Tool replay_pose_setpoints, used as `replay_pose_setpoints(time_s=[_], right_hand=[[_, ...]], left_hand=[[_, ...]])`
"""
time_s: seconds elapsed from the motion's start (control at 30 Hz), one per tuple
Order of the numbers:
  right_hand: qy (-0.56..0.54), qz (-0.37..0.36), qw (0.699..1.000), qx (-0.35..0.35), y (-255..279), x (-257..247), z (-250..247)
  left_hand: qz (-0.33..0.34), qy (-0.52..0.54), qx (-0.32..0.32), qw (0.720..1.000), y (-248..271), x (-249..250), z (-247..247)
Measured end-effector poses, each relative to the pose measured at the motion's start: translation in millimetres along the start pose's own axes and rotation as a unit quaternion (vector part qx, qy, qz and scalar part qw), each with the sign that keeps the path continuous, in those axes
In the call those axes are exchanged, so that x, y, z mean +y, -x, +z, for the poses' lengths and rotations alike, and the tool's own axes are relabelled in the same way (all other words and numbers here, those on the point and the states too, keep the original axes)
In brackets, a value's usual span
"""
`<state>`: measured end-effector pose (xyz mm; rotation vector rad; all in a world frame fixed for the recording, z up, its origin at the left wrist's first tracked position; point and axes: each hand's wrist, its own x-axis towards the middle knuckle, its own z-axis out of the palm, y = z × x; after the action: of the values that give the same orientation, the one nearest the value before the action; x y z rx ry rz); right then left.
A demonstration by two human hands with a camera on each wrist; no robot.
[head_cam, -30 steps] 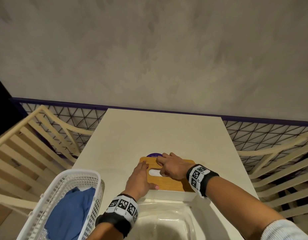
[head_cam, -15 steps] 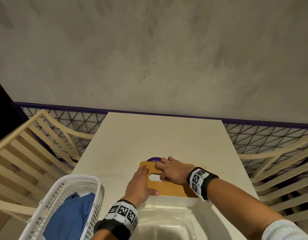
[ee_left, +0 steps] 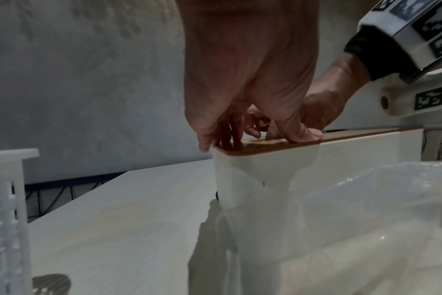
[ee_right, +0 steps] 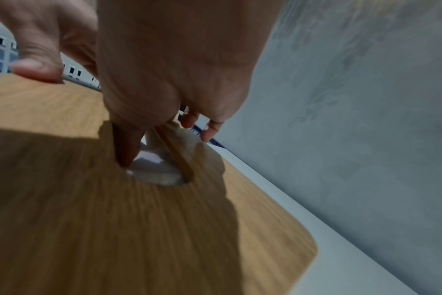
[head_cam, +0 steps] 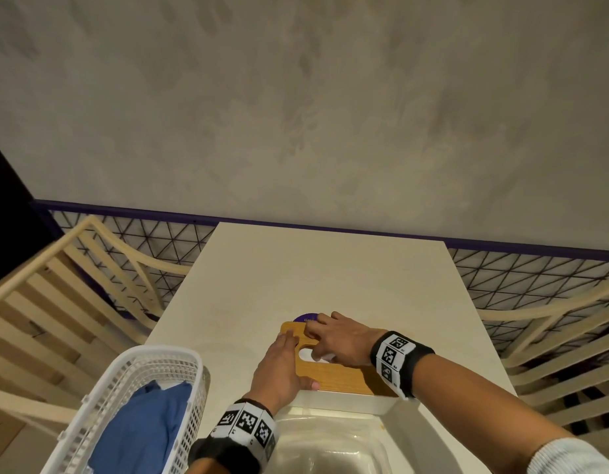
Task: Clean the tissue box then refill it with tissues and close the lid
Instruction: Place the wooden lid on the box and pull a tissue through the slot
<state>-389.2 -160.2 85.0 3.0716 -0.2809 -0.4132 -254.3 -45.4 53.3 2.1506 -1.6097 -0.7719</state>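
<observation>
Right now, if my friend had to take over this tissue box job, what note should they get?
Left hand: rests on the wooden lid, thumb at its near edge, steadying it.
Right hand: on the lid, a finger dipping into the slot where white tissue shows.
The lid sits on the white tissue box, on the table. A white basket with a blue cloth stands to the left; clear plastic wrapping lies in front.
Done: tissues in, lid on.
Left: probably pull a tissue up through the slot and check the lid sits flat.

White table bears tissue box, basket.
</observation>
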Motion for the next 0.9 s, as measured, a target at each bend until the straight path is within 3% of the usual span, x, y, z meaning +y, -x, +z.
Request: replay_pose_setpoints(time_s=[0.17,0.6,0.9], right_hand=[[-0.008,-0.008,1.000,0.010,-8,2,5],[-0.157,0.067,0.983,0.067,5,3,14],[-0.291,0.143,0.946,-0.003,-1,13,-3]], left_hand=[[0.000,0.008,0.003,1.000,0,-1,0],[0.001,-0.009,-0.009,1.000,0,1,-1],[-0.003,-0.023,-0.017,1.000,1,1,-1]])
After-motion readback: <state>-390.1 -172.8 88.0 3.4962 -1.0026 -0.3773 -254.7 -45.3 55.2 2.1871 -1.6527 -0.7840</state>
